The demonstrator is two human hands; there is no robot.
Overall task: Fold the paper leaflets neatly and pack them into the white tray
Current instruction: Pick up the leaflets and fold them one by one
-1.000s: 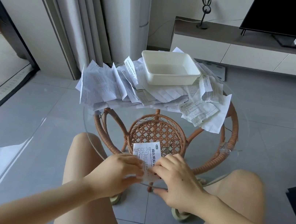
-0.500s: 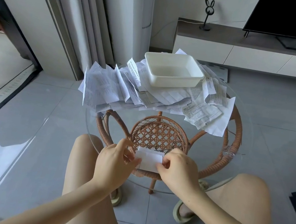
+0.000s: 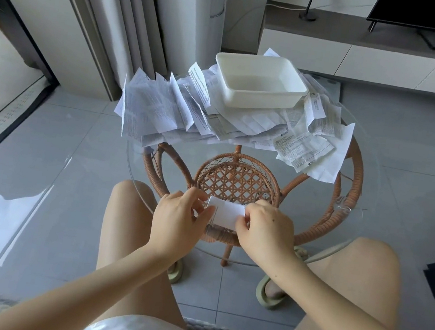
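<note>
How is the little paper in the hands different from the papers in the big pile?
The folded leaflet is small and shows a plain white face; the pile holds bigger, opened sheets covered in print. The folded leaflet is pinched between the left hand and right hand; the pile lies loose under and beside the tray. Both are white paper, neither in the tray.

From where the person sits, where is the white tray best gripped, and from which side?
The white tray stands upright on loose leaflets, lip flaring outward: probably grip the near rim from the front. Left hand and right hand pinch a folded leaflet.
</note>
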